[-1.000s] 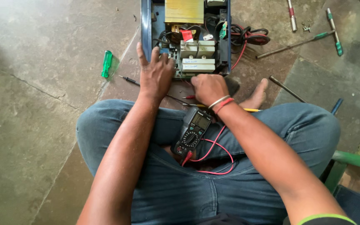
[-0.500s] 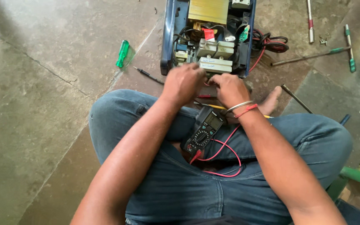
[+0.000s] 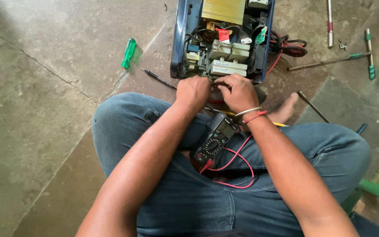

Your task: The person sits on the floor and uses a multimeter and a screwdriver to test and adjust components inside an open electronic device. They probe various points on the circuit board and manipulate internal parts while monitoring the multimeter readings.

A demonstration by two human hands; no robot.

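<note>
Both hands, left hand [image 3: 193, 91] and right hand [image 3: 238, 91], curled at frame centre; grip hidden. Open blue box [image 3: 178, 39] looks rigid and heavy, its circuit parts [image 3: 227, 55] fragile: lift by the casing.

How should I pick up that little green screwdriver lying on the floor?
Probably best by its green handle, the thick part. The screwdriver lies flat on the concrete floor, left of the open blue device, handle end pointing away from the person. Nothing crowds it, so come straight down from above and pinch the handle across its two long sides.
</note>
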